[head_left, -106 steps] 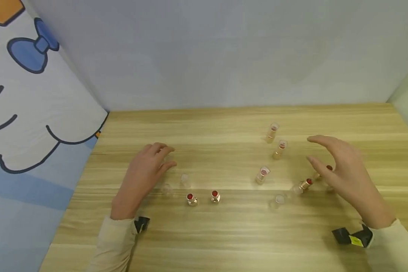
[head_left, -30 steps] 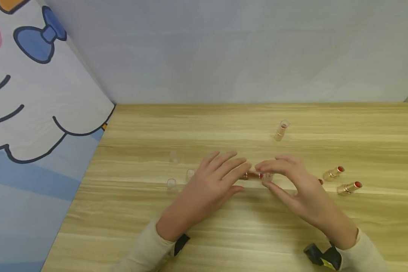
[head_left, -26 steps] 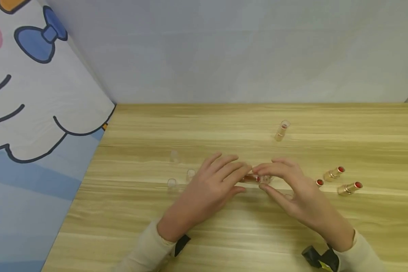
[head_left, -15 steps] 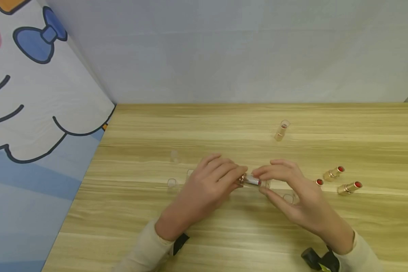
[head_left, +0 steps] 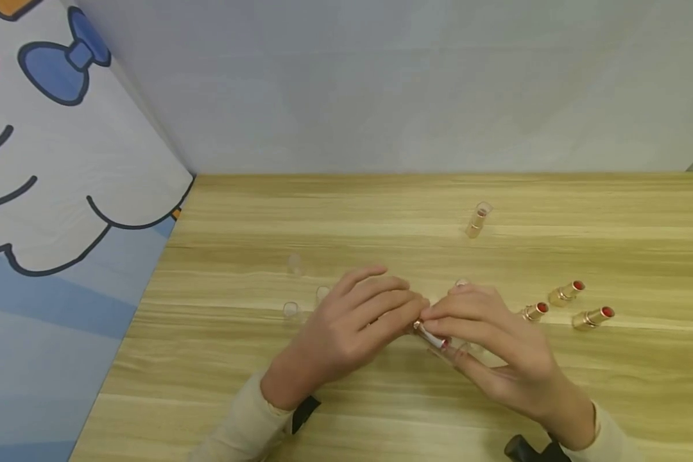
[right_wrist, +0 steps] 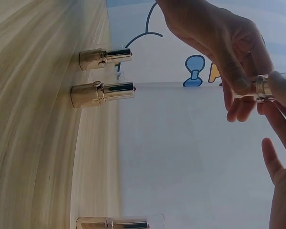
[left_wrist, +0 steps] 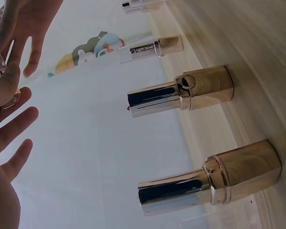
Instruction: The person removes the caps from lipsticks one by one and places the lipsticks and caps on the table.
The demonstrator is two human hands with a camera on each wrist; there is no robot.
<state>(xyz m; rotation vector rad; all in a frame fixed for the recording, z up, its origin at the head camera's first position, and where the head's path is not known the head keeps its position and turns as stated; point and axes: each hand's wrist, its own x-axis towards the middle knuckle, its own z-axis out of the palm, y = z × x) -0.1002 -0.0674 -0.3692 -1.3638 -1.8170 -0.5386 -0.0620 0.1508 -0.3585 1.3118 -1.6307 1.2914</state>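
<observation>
Gold-and-silver lipstick (head_left: 431,335) pinched by left hand (head_left: 346,326) and right hand (head_left: 507,340) over the desk (head_left: 254,218). Since half a second ago the lipstick has swung aslant and nearer the person; judged: handling unfinished. Right of the lipstick, three red-tipped tubes (head_left: 590,319) stand uncapped. Beyond the lipstick, one clear-capped tube (head_left: 476,224) stands upright.
</observation>
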